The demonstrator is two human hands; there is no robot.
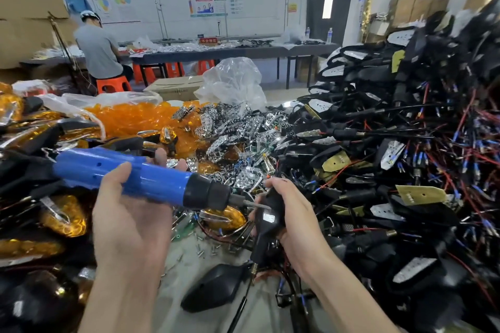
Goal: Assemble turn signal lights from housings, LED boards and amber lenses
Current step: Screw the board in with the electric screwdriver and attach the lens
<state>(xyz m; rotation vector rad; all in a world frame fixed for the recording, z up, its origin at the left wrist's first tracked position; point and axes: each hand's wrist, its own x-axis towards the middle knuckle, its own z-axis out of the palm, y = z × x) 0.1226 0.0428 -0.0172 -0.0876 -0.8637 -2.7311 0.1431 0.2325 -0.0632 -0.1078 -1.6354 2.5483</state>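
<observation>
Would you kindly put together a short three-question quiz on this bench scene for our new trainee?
1. True or false: the left hand holds a blue screwdriver.
2. Which hand grips the black housing at the screwdriver's bit? A) left B) right C) neither
3. Fill in: the heap of wired housings lies on the person's ____ side.

Key: 1 true; 2 B, the right hand; 3 right.
</observation>
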